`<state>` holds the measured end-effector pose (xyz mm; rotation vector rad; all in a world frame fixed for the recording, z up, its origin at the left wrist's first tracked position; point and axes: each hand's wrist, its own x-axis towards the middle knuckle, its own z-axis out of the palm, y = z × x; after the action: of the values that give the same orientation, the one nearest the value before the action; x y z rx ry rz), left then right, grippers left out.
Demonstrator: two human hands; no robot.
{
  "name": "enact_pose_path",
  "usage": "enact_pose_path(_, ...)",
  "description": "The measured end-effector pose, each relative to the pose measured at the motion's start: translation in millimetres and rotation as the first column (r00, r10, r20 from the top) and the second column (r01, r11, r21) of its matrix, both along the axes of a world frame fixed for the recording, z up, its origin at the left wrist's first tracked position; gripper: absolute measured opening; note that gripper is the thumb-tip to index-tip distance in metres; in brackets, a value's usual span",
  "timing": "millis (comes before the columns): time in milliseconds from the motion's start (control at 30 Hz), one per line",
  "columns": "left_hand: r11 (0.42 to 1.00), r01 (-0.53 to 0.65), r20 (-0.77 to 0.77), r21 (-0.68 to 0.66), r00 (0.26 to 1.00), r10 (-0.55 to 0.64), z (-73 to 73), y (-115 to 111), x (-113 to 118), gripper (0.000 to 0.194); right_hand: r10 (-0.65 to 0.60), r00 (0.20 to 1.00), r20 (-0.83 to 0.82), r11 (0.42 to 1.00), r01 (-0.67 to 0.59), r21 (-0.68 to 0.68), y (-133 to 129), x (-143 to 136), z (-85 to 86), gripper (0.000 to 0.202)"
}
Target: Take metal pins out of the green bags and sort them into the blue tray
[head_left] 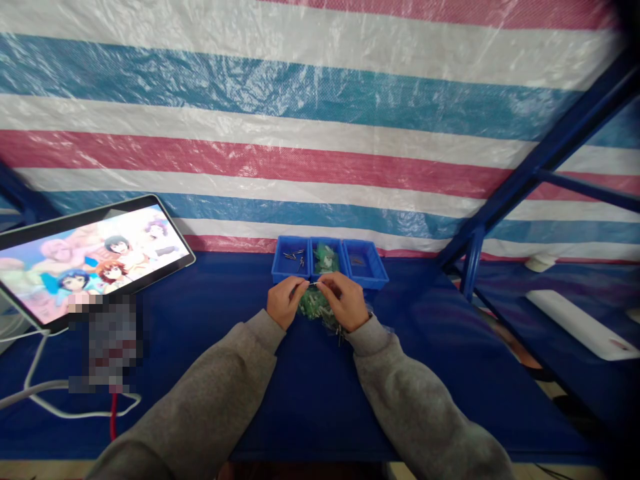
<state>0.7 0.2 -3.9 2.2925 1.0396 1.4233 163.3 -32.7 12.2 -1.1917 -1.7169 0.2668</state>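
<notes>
A small thin metallic piece point(313, 284) spans the gap between my two hands, pinched at its left end by my left hand point(286, 301) and at its right end by my right hand point(346, 303). Just beyond my fingers stand three blue bins. The left bin point(280, 270) holds several slim metal pieces, the middle bin point(327, 243) has green-tinted packets in it, and the right bin point(369, 269) contains small pieces too faint to make out. Below and between my hands lies a heap of green-tinted bags point(314, 304), partly hidden by my right hand.
At the left, a tablet point(95, 257) leans on the blue table point(310, 393), with white cables point(37, 363), a red cable point(113, 417) and a blurred item before it. Blue metal beams point(505, 193) and a long white object point(575, 320) are at the right. Striped sheeting hangs behind.
</notes>
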Motion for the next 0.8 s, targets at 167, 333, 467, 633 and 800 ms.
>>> enact_pose_path(167,1.0,0.016,0.029,0.006,0.999,-0.016,1.1,-0.9,-0.6,0.021,-0.029,0.998,0.061,1.0,0.028,0.014,0.5,1.1,0.4,0.027)
enact_pose_path(333,0.997,0.067,0.061,0.043,0.996,-0.07,2.1,-1.8,0.1,0.019,-0.045,0.994,0.095,0.999,0.043,0.02,1.2,2.6,0.1,0.036)
enact_pose_path(467,0.997,0.059,0.048,0.039,0.997,-0.061,2.3,-2.4,0.5,0.022,-0.048,0.997,0.058,0.999,0.046,0.029,0.6,3.1,0.3,0.028)
enact_pose_path(633,0.997,0.059,0.036,-0.039,0.998,-0.058,2.5,-2.6,-0.1,0.029,0.018,1.0,0.017,0.998,-0.019,0.06,-0.7,2.1,0.9,0.018)
enact_pose_path(800,0.997,0.071,0.022,-0.03,0.997,-0.07,3.0,-2.3,0.0,0.027,-0.008,0.999,0.052,0.996,0.003,0.084,0.2,2.3,1.1,0.024)
